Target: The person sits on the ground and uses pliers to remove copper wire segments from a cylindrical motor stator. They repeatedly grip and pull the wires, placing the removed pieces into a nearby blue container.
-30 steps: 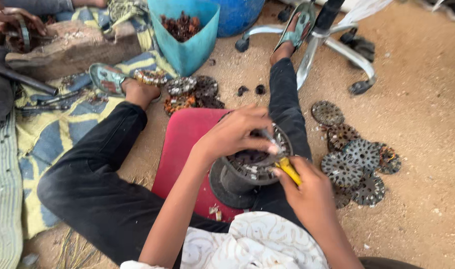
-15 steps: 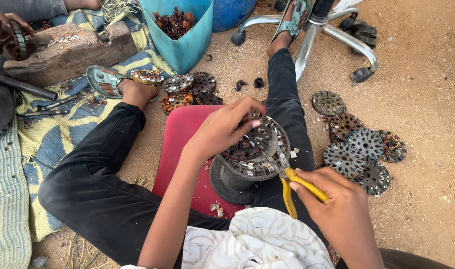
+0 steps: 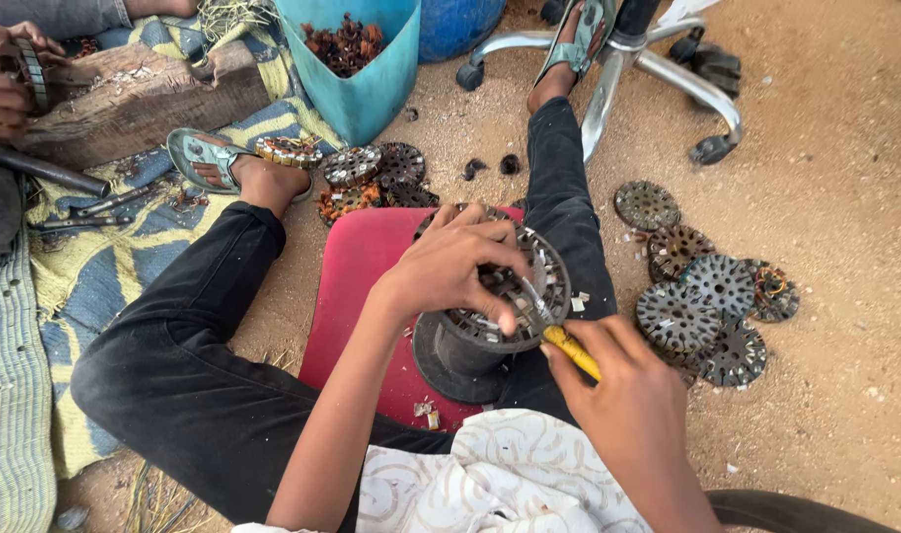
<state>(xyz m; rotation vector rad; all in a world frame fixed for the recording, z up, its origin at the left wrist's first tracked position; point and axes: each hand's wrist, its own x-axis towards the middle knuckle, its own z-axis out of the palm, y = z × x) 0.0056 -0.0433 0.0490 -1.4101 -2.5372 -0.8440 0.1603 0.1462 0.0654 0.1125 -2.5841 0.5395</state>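
Centrally, a red mat (image 3: 362, 286) lay between the legs, with a black stand (image 3: 460, 350) on it and a round stator (image 3: 515, 286) on top. Left hand (image 3: 450, 266) clasped the stator's rim; right hand (image 3: 633, 405) gripped a yellow-handled tool (image 3: 559, 341), tip in the slots. Step, as judged: picking out windings; next calls for a firm hold while prying. Stripped discs (image 3: 707, 296) at right: about seven, overlap hid some. Bin (image 3: 367, 89): one.

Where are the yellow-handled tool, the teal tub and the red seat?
yellow-handled tool (image 3: 572, 350), head view, on its yellow handle.
teal tub (image 3: 372, 94), head view, on its front wall.
red seat (image 3: 357, 286), head view, on its bare top.
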